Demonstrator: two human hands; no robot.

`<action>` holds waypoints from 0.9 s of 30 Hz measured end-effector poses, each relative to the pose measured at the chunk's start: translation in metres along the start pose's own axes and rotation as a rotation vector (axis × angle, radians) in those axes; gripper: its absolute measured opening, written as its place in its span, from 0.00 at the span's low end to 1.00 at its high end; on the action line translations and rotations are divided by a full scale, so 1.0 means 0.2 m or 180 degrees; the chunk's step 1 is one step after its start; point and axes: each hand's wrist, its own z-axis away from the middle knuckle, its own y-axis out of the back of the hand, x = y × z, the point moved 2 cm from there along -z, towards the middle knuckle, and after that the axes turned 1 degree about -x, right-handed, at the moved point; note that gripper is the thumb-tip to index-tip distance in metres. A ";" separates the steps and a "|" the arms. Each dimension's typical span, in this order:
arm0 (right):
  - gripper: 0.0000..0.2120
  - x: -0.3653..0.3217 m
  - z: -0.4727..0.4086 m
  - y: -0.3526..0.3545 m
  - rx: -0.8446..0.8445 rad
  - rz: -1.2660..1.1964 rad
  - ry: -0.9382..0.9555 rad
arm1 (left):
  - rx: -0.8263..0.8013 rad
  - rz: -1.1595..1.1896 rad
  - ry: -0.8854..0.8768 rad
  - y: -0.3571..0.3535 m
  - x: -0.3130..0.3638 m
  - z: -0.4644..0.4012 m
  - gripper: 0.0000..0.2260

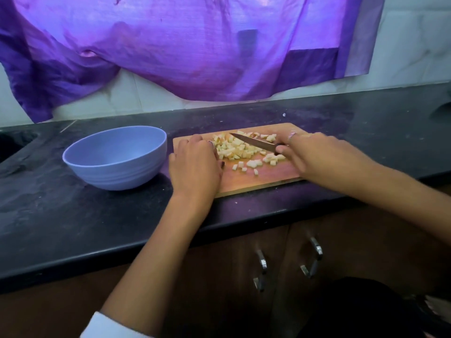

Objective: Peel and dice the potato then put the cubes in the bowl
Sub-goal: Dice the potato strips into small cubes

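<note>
The potato cubes [240,148] lie heaped on the cutting board [263,178], and the blue bowl [114,158] just left of the board holds nothing. The right hand [314,154] grips the knife [253,142] over the heap. The left hand [195,164], fingers curled, touches the heap's left edge; what it holds, I cannot tell.

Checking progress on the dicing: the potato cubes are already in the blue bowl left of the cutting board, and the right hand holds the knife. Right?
Not quite. The head view shows the potato cubes lying on the cutting board; the blue bowl holds none. The right hand does hold the knife.
</note>
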 end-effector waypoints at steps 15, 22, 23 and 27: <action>0.24 0.10 -0.15 -0.07 0.0710 0.0854 0.1077 | 0.0461 0.0268 -0.0154 -0.01 -0.01 0.06 0.15; 0.15 0.30 0.08 0.07 0.0829 0.0515 0.0094 | 0.0252 0.0385 -0.0121 -0.01 -0.05 0.07 0.10; 0.14 0.35 0.13 0.07 0.0706 0.0478 -0.0143 | 0.0245 0.0392 -0.0115 -0.01 -0.05 0.07 0.09; 0.13 0.38 0.33 0.05 0.0336 -0.0020 -0.0569 | 0.0298 0.0435 -0.0138 -0.02 0.00 0.08 0.10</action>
